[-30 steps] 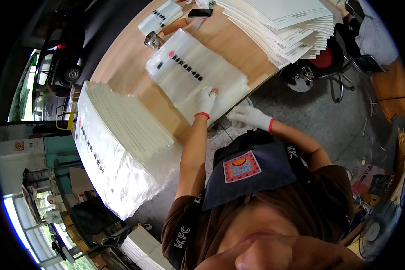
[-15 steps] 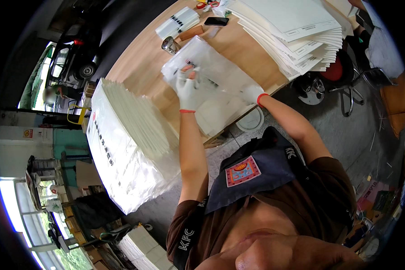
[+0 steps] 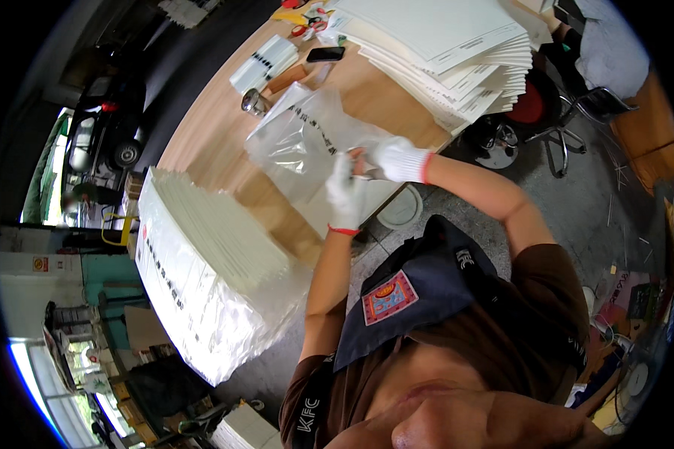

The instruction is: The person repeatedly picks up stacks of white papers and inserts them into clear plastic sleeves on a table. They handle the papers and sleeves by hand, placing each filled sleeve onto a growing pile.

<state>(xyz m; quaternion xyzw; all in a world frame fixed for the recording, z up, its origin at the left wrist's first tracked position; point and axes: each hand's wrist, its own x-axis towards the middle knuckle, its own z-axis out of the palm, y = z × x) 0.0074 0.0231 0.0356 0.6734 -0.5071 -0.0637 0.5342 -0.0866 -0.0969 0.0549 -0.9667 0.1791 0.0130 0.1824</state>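
Note:
A clear plastic bag (image 3: 292, 146) with dark print lies on the wooden table (image 3: 202, 127), its near end lifted and bunched at my hands. My left hand (image 3: 346, 191), in a white glove with bare fingertips, is closed on the bag's near edge. Close beside it, my right hand (image 3: 398, 159), gloved the same way, pinches the bag's edge; its fingertips are partly hidden. Left of my hands, a stack of pale sheets in printed clear bags (image 3: 225, 232) fans along the table's near left edge. A tall stack of white printed sheets (image 3: 457, 37) stands at the far right.
Beyond the bag are a metal cup (image 3: 254, 102), a brown block (image 3: 287, 77), a phone (image 3: 326, 54) and a roll of clear bags (image 3: 264, 64). A round white lid (image 3: 401, 208) shows under the table edge. Chairs (image 3: 569, 131) stand right. Another person (image 3: 90, 193) is far left.
My right hand has moved left and my left hand nearer and right, so they meet at the bag's near edge. The bag has lifted and its print turned. The view has shifted slightly.

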